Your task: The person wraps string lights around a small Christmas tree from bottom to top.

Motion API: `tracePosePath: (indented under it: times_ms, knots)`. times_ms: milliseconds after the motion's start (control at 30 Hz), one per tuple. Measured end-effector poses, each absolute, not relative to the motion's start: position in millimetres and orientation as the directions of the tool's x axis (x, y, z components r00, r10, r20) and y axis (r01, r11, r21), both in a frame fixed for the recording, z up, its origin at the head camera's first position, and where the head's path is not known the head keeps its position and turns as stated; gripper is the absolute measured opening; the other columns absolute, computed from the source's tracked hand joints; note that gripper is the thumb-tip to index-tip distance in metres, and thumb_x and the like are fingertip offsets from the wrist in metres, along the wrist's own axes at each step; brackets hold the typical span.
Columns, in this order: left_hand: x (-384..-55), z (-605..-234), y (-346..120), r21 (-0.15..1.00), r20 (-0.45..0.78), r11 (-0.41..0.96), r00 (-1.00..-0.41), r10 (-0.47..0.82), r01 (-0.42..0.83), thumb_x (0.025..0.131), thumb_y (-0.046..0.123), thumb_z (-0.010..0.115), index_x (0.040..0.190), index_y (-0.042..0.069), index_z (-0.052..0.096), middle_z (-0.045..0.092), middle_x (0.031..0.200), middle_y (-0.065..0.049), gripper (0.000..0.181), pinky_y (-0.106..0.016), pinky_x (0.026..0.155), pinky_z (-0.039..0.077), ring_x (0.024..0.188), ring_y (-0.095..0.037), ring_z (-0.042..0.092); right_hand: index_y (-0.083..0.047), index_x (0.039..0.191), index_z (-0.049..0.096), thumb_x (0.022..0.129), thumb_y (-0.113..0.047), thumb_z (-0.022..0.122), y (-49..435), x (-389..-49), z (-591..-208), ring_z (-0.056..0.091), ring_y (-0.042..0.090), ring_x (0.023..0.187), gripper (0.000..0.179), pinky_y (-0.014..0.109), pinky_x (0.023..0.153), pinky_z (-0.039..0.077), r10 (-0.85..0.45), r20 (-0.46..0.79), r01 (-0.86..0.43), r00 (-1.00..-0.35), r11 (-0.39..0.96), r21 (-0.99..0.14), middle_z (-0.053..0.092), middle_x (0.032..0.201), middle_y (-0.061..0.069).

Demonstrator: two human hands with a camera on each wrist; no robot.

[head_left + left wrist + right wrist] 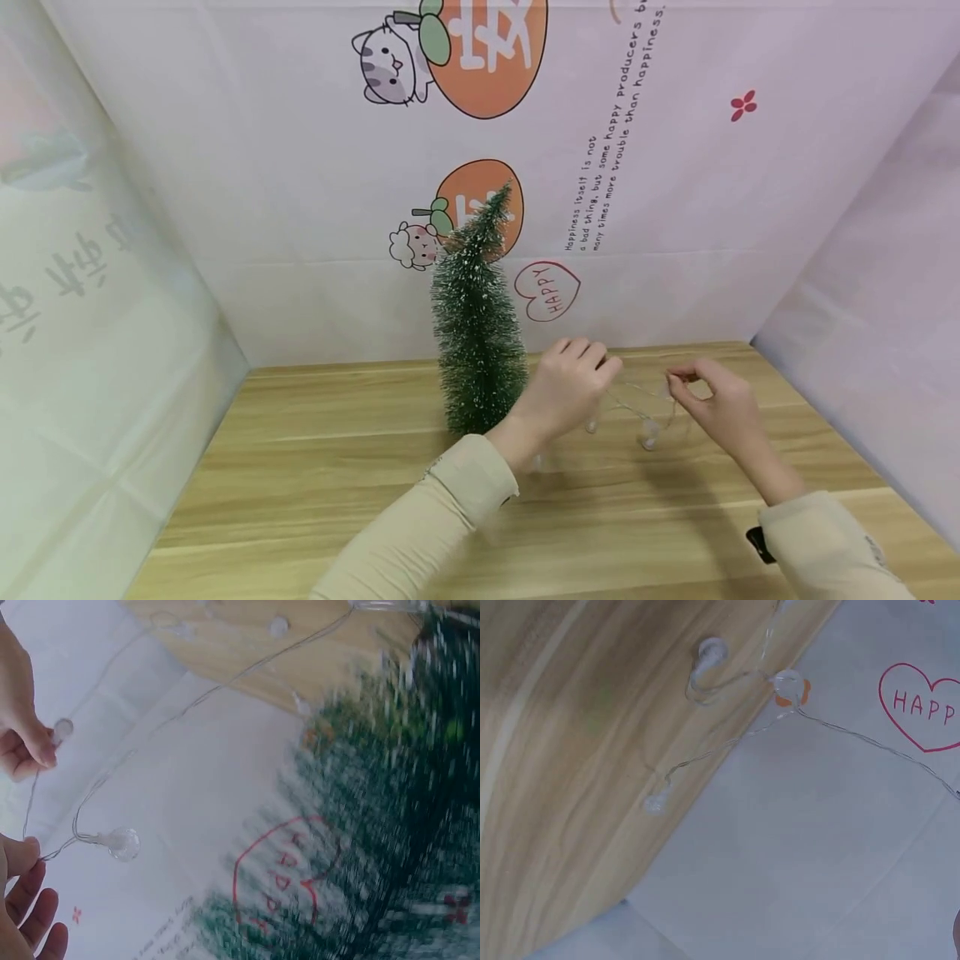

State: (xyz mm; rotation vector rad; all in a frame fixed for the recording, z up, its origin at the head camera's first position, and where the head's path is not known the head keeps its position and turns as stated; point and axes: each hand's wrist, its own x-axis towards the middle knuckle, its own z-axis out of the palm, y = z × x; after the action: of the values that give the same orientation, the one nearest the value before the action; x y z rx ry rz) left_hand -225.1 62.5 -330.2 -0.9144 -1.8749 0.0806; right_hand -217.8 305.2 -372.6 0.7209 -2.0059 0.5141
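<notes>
Tree [480,333] stands on the table [300,500], its tip bent to the right. Beside it we see the left hand [564,385] pinching the lights [649,433] by their wire [180,715] between thumb and index finger, the other fingers loosely bent, a clear bulb [122,844] near that pinch. The lights sag between both hands; whether the lowest part touches the wood, we cannot tell. Farthest right, the right hand [722,410] pinches the wire, thumb against forefinger, just beside another bulb [63,729].
</notes>
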Motion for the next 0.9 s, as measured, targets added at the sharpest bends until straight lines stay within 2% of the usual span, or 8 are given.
tracePosePath:
  times_ms: [133, 233, 400, 467, 633, 700, 800, 900]
  knots:
    - [-229, -320, 56, -0.437, 0.778, 0.718, -0.172, 0.604, 0.542, 0.088, 0.013, 0.055, 0.089, 0.026, 0.068, 0.067, 0.087, 0.011, 0.019, -0.019, 0.074, 0.052, 0.083, -0.006, 0.064, 0.002, 0.08, 0.069, 0.09, -0.04, 0.054, 304, -218, -363, 0.051, -0.019, 0.078, 0.046, 0.002, 0.066, 0.045, -0.268, 0.858, -0.706, -0.439, 0.693, -0.144, 0.067, 0.07, 0.013]
    - [-233, -317, 51, -0.438, 0.787, 0.729, -0.168, 0.593, 0.526, 0.089, 0.015, 0.056, 0.087, 0.027, 0.068, 0.068, 0.087, 0.011, 0.017, -0.02, 0.074, 0.052, 0.083, -0.007, 0.064, 0.001, 0.077, 0.071, 0.085, -0.039, 0.056, 304, -217, -357, 0.051, -0.021, 0.076, 0.043, 0.003, 0.063, 0.044, -0.271, 0.858, -0.73, -0.437, 0.663, -0.163, 0.067, 0.069, 0.013]
    - [-238, -315, 43, -0.442, 0.789, 0.738, -0.17, 0.59, 0.509, 0.089, 0.017, 0.059, 0.085, 0.026, 0.068, 0.068, 0.087, 0.012, 0.013, -0.02, 0.073, 0.052, 0.082, -0.007, 0.065, 0.001, 0.077, 0.071, 0.09, -0.042, 0.051, 311, -219, -350, 0.05, -0.02, 0.077, 0.049, 0.004, 0.06, 0.043, -0.323, 0.863, -0.725, -0.388, 0.686, -0.07, 0.067, 0.069, 0.012]
    - [-240, -315, 40, -0.45, 0.787, 0.736, -0.165, 0.594, 0.505, 0.089, 0.018, 0.058, 0.086, 0.026, 0.068, 0.068, 0.088, 0.011, 0.013, -0.02, 0.073, 0.052, 0.082, -0.007, 0.065, 0.0, 0.079, 0.072, 0.093, -0.043, 0.049, 315, -220, -349, 0.054, -0.012, 0.074, 0.051, 0.004, 0.062, 0.044, -0.331, 0.874, -0.687, -0.356, 0.726, -0.005, 0.068, 0.07, 0.01]
    - [-242, -312, 35, -0.488, 0.783, 0.73, -0.129, 0.608, 0.478, 0.095, 0.018, 0.053, 0.087, 0.025, 0.067, 0.067, 0.087, 0.01, 0.018, -0.021, 0.074, 0.052, 0.081, -0.008, 0.065, 0.001, 0.081, 0.074, 0.096, -0.043, 0.047, 331, -223, -348, 0.06, 0.019, 0.063, 0.054, 0.007, 0.065, 0.047, -0.291, 0.908, -0.559, -0.3, 0.825, 0.08, 0.07, 0.073, 0.012]
    - [-243, -312, 33, -0.502, 0.783, 0.727, -0.11, 0.612, 0.468, 0.096, 0.017, 0.053, 0.086, 0.025, 0.067, 0.067, 0.086, 0.009, 0.019, -0.022, 0.074, 0.052, 0.081, -0.009, 0.065, 0.003, 0.082, 0.073, 0.097, -0.045, 0.046, 342, -222, -346, 0.058, 0.022, 0.061, 0.057, 0.009, 0.063, 0.045, -0.255, 0.917, -0.515, -0.306, 0.855, 0.066, 0.07, 0.072, 0.014]
    - [-244, -311, 30, -0.517, 0.781, 0.723, -0.095, 0.618, 0.458, 0.096, 0.021, 0.053, 0.085, 0.025, 0.066, 0.066, 0.085, 0.009, 0.017, -0.022, 0.073, 0.052, 0.08, -0.01, 0.065, 0.004, 0.085, 0.073, 0.097, -0.046, 0.045, 360, -220, -342, 0.054, -0.01, 0.071, 0.058, 0.006, 0.067, 0.038, -0.203, 0.916, -0.459, -0.346, 0.888, 0.023, 0.069, 0.073, 0.018]
    - [-245, -311, 27, -0.518, 0.778, 0.727, -0.105, 0.62, 0.451, 0.096, 0.029, 0.054, 0.085, 0.025, 0.066, 0.065, 0.083, 0.009, 0.017, -0.021, 0.074, 0.053, 0.079, -0.01, 0.065, 0.004, 0.089, 0.072, 0.096, -0.035, 0.055, 376, -219, -337, 0.033, -0.034, 0.091, 0.044, -0.005, 0.077, 0.026, -0.151, 0.909, -0.433, -0.39, 0.901, -0.036, 0.069, 0.078, 0.023]
